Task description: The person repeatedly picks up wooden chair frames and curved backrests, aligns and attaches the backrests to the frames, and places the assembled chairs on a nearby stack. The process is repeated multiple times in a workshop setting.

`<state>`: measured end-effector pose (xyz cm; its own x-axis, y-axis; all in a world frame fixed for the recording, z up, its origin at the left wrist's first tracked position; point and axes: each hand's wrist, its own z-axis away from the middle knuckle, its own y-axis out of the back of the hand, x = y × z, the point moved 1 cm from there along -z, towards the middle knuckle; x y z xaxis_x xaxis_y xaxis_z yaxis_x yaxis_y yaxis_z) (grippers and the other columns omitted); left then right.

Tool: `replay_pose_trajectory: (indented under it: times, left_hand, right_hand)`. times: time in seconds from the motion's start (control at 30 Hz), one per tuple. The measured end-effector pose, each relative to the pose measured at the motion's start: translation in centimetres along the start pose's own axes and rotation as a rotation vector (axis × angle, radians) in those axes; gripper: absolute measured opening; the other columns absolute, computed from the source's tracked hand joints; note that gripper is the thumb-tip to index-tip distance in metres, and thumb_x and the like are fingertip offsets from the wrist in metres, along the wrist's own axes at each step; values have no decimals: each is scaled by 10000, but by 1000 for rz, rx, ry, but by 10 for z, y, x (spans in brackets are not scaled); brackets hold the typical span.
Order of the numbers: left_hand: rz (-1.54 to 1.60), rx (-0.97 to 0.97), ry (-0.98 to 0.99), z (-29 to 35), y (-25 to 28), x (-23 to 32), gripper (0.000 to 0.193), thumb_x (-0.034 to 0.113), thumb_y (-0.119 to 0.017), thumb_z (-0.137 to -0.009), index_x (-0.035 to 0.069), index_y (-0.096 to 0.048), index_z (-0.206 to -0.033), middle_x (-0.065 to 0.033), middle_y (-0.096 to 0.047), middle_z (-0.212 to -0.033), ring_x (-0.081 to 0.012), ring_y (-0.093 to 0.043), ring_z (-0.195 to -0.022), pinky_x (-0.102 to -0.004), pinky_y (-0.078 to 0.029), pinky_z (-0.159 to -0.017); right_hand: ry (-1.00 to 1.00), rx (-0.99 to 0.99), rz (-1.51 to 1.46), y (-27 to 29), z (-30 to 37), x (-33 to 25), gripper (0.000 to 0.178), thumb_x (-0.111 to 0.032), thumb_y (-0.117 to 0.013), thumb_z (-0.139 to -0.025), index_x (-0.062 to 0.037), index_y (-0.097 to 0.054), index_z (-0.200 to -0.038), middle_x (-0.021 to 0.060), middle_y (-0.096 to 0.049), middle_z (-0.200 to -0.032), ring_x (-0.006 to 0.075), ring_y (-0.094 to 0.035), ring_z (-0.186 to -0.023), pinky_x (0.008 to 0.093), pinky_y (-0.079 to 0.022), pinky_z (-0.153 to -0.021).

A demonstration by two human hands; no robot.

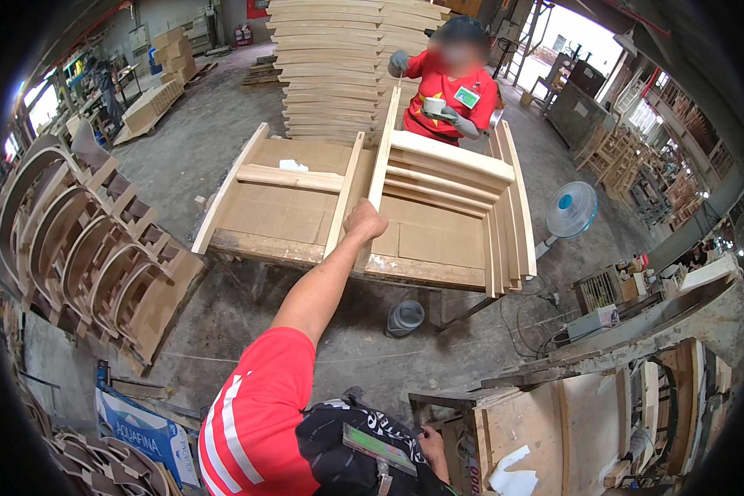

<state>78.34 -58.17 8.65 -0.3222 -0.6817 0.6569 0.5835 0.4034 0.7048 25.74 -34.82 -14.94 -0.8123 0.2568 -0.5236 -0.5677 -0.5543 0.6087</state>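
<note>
My left hand (365,221) is wrapped round the near end of the left leg of a pale wooden frame (451,157). This frame has two long legs joined by a crossbar, and its left leg tilts up toward a co-worker. Similar frames (446,192) lie beneath and beside it at the right end of the table. Left of my hand, another H-shaped wooden frame (293,177) lies flat on the cardboard-covered table (306,252). Low beside my body is my right hand (432,450), close to a bench; its fingers are mostly hidden.
Across the table, a gloved co-worker (450,91) holds a white cup (435,106) and a thin stick at the leg's far end. A fan (570,208) stands right, a grey bucket (405,317) near the table, curved wooden parts (74,240) left, and tall stacked slats (331,66) behind.
</note>
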Motion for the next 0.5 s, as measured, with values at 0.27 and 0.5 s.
replay_pose_trajectory:
  times: [0.27,0.5]
  left_hand:
    - [-8,29,-10,2,0,-1,542,192,-658,-893,14,-543,-1392,-217,-636,-1409,-355,-611,-1335,-453,-486,-1102]
    - [-15,24,-41,1,-2,1,548,199,-684,-866,6,-560,-1364,-218,-677,-1346,-353,-646,-1286,-442,-515,-1068]
  right_hand:
    - [-16,-1,34,1,2,1,301,-148,-678,-938,-36,-737,-1211,111,-771,-972,189,-701,-865,348,-544,-810]
    - [16,18,11,2,-2,8,232,-143,-673,-937,-16,-750,-1116,100,-757,-913,179,-681,-826,354,-539,-775]
